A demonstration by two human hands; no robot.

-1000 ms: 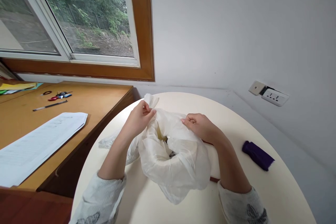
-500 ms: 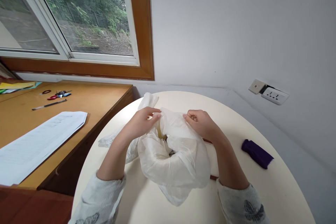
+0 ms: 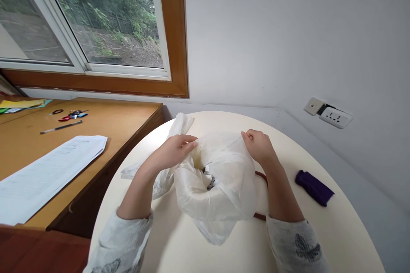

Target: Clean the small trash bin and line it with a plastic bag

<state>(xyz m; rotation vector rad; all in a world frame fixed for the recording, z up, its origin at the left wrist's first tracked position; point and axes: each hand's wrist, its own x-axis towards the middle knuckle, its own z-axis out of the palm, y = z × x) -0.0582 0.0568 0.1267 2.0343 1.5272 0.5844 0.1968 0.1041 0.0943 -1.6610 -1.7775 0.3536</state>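
A thin white plastic bag [image 3: 221, 204] is draped over a round-rimmed thing in front of me, with a dark gap at its middle. My left hand [image 3: 173, 150] pinches the bag's upper left edge between thumb and fingers. At the upper right edge, my right hand [image 3: 258, 146] grips the plastic in closed fingers, and the film stretches between the two hands. Crumpled translucent plastic [image 3: 163, 185] lies beside and behind my left hand. A reddish-brown curved strip [image 3: 261, 216] shows to the right of the bag. What the bag covers is mostly hidden.
A round cream table [image 3: 179, 247] carries all this, with a dark purple rolled piece [image 3: 314, 187] on its right. Left stands a wooden desk [image 3: 134, 115] holding papers [image 3: 57, 175], a pen [image 3: 60, 127] and keys [image 3: 75, 114]. Behind are a wall with a socket [image 3: 336, 117] and a window.
My right hand has moved right and slightly away from my left, drawing the bag's edge wider. The bag's folds have shifted right and the middle gap shows more. My left hand stays nearly in place.
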